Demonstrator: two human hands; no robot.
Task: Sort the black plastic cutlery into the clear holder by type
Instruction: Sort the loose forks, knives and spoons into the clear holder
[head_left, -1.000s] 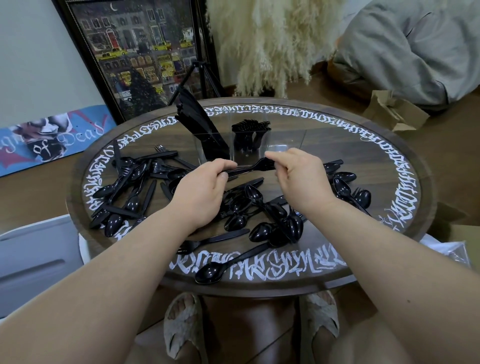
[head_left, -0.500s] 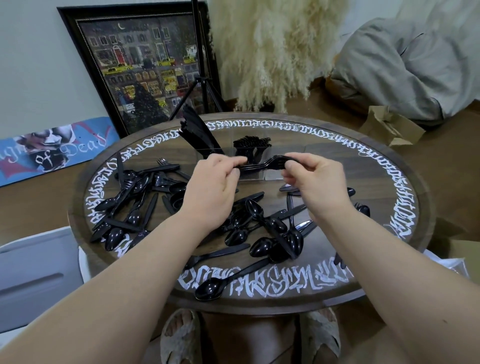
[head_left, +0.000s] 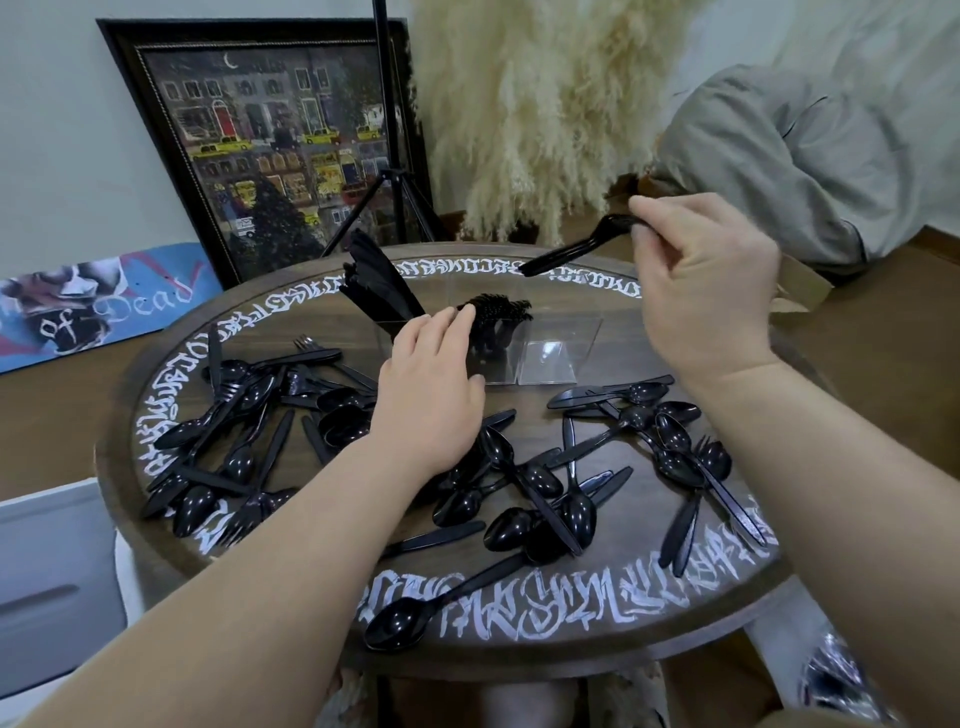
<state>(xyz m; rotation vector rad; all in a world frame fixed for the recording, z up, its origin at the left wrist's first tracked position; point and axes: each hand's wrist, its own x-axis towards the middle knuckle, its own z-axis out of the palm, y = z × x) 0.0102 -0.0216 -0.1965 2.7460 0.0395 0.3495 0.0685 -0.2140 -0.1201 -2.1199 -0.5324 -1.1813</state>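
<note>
My right hand (head_left: 701, 291) pinches the head end of a black plastic fork (head_left: 576, 248), lifted above the clear holder (head_left: 550, 353) with its handle pointing down-left. The holder stands at the table's far middle: black knives (head_left: 379, 286) lean in its left compartment, forks (head_left: 498, 309) stand in the middle one, and the right one looks bare. My left hand (head_left: 431, 384) hovers with relaxed fingers in front of the holder, fingertips near the standing forks. Several loose black spoons, forks and knives (head_left: 540, 493) lie scattered over the table.
The round dark wooden table (head_left: 519, 644) has white lettering around its rim. Behind it lean a framed painting (head_left: 280, 150), a tripod (head_left: 389, 187) and pampas grass (head_left: 535, 114). A grey beanbag (head_left: 831, 156) sits at the right, a white bin (head_left: 47, 582) at the left.
My left hand let go of the fork and dropped toward the holder. My right hand lifted the fork up and to the right. The camera moved closer.
</note>
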